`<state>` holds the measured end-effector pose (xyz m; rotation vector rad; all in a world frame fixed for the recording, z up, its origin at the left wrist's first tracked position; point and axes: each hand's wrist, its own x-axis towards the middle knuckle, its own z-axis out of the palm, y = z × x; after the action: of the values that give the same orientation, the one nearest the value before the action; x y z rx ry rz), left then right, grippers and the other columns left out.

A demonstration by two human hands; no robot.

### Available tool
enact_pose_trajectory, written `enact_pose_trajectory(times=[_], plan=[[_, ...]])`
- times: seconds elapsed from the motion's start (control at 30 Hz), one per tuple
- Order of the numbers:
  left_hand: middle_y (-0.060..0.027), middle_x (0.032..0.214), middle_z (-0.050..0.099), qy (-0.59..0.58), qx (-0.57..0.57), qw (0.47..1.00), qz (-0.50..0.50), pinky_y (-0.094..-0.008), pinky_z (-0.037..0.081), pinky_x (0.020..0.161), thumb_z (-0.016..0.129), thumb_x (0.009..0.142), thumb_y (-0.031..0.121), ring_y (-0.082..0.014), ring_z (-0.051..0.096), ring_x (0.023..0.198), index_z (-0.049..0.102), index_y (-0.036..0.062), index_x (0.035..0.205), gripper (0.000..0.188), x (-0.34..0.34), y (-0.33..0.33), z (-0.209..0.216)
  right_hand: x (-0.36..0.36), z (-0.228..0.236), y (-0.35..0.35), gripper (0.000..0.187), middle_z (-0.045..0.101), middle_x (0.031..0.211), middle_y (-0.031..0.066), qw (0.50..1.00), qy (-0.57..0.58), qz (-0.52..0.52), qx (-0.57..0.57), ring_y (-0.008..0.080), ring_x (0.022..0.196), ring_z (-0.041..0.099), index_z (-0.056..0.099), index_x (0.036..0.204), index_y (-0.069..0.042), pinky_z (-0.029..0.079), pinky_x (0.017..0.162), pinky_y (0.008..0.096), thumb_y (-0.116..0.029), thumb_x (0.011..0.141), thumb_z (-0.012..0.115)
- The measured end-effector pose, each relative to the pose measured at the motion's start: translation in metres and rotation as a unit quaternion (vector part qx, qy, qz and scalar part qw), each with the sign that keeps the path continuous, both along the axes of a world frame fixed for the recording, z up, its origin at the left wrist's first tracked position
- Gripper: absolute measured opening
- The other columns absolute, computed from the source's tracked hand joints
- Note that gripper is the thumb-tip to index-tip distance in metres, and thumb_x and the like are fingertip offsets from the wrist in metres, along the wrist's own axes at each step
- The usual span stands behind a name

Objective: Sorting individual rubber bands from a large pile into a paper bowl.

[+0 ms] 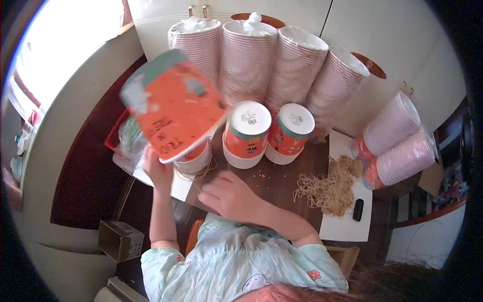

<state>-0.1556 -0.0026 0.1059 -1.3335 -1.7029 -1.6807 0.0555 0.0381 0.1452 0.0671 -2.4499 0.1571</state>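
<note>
My left hand (pixel 158 168) grips the white rim of an orange paper bucket (pixel 176 108) with a green band, raised and tilted, its rim facing down. The bucket is a little blurred. My right hand (pixel 230 196) hovers over the table's near edge, its fingers curled together and smeared; what they hold, if anything, cannot be made out. Behind the raised bucket stands another orange-and-white bucket (pixel 195 161), partly hidden, with thin tan strings (pixel 204 172) at its base. Two more upturned buckets (pixel 249 133) (pixel 292 132) stand to the right.
Tall wrapped bucket stacks (pixel 249 60) line the back, and two more stacks (pixel 402 156) lean at the right. A tan string heap (pixel 334 189) and a black object (pixel 358 210) lie on white board (pixel 347 231). A red basket (pixel 116 132) sits left; an open carton (pixel 119 241) is below.
</note>
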Motion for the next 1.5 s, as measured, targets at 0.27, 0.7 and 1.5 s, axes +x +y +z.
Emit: enact_pose_trajectory(times=[0.27,0.7,1.5], plan=[[-0.0105,0.078,0.052,0.109,-0.076,0.972,0.192,-0.0362,0.045,0.059,0.057,0.070,0.001,-0.0284,0.054,0.070,0.052,0.0053,0.080,0.013,-0.095,0.033,-0.057,-0.108,-0.074,0.026,0.015,0.054,0.088,0.0083,1.000,0.009,-0.021,-0.021,0.0224,0.083,0.054,0.054,0.080,-0.005,0.041,0.077,0.0345,-0.008,0.066,0.054],[-0.0189,0.108,0.053,0.029,-0.210,0.974,0.078,-0.0358,0.042,0.085,0.049,0.075,-0.003,-0.0314,0.053,0.100,0.047,-0.0001,0.114,0.039,-0.095,0.008,-0.115,-0.105,-0.148,0.027,0.017,0.054,0.092,0.0122,0.984,-0.143,-0.016,-0.107,0.0290,0.089,0.053,0.054,0.080,-0.002,0.041,0.082,0.0389,-0.005,0.064,0.055],[-0.0148,0.117,0.047,0.216,-0.165,0.959,0.075,-0.0480,0.030,0.096,0.061,0.073,0.013,-0.0373,0.038,0.116,0.053,0.0025,0.102,0.032,0.020,0.049,-0.033,0.152,-0.019,0.027,0.014,0.053,0.084,0.0092,0.873,0.286,-0.290,-0.269,0.0187,0.075,0.051,0.059,0.082,-0.003,0.041,0.065,0.0260,0.005,0.071,0.055]])
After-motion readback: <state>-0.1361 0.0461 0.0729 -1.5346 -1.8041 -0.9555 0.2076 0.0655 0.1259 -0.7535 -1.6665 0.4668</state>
